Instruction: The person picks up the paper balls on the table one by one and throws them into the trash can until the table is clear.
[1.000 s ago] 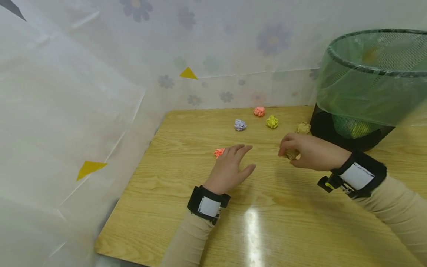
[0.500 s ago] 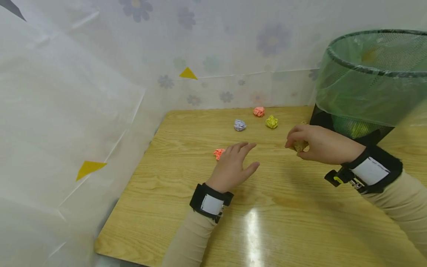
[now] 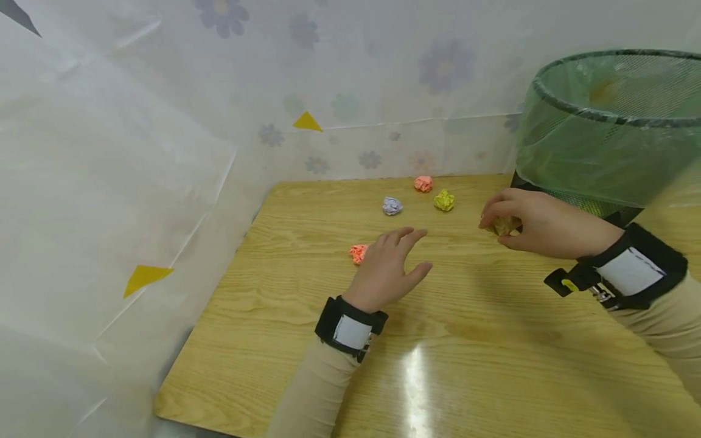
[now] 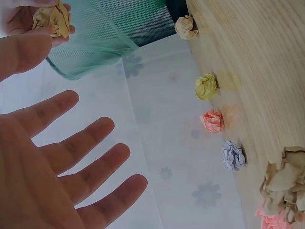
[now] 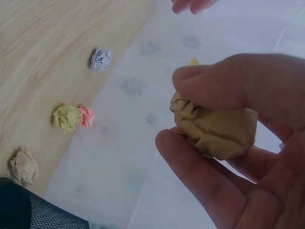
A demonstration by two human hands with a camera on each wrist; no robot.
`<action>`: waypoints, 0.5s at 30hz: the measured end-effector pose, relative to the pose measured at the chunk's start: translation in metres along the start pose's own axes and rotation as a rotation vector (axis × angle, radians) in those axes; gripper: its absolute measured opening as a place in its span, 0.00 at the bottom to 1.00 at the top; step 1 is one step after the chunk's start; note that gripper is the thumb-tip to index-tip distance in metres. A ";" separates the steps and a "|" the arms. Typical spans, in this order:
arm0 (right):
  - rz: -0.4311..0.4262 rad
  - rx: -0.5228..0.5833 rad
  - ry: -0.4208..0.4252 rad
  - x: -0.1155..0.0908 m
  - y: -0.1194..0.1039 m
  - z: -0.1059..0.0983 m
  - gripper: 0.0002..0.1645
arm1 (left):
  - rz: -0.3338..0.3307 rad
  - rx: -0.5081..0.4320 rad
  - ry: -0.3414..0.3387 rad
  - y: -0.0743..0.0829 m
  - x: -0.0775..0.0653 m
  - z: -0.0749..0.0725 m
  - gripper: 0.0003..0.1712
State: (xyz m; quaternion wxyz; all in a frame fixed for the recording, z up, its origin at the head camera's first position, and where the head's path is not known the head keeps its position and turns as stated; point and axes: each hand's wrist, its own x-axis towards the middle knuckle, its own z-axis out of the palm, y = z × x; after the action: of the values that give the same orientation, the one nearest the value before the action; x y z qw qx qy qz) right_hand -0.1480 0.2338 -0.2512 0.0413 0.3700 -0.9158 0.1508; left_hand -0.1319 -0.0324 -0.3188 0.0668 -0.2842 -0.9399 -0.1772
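Observation:
My right hand (image 3: 553, 225) pinches a crumpled brown paper ball (image 5: 217, 131) between thumb and fingers, raised over the table beside the bin. With fingers spread, my left hand (image 3: 383, 274) hovers near an orange-pink paper ball (image 3: 358, 253) and holds nothing. Another brown paper ball (image 4: 286, 186) lies by it, hidden under that hand in the head view. Toward the back edge lie a lilac paper ball (image 3: 392, 205), a pink one (image 3: 423, 184) and a yellow one (image 3: 444, 200). A tan paper ball (image 4: 186, 27) lies by the bin, covered by my right hand in the head view.
A black mesh bin (image 5: 52, 214) with a green plastic liner (image 3: 591, 158) stands at the back right, its rim well above the table (image 3: 285, 292). White flower-patterned sheeting (image 3: 372, 79) hangs behind the table and along the left, with yellow triangles (image 3: 308, 121) on it.
My right hand has moved right and away from me toward the bin, carrying the brown paper ball. My left hand has shifted slightly to the right, still spread.

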 end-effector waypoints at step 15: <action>0.048 -0.028 0.026 -0.002 0.000 -0.016 0.19 | 0.030 0.020 0.013 0.009 0.007 -0.007 0.31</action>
State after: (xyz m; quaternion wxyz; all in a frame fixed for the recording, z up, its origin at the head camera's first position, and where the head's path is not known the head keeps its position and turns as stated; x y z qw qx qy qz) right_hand -0.1473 0.2404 -0.2360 0.0546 0.3454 -0.9258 0.1437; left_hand -0.1330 -0.0244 -0.3077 0.0781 -0.2962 -0.9369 -0.1686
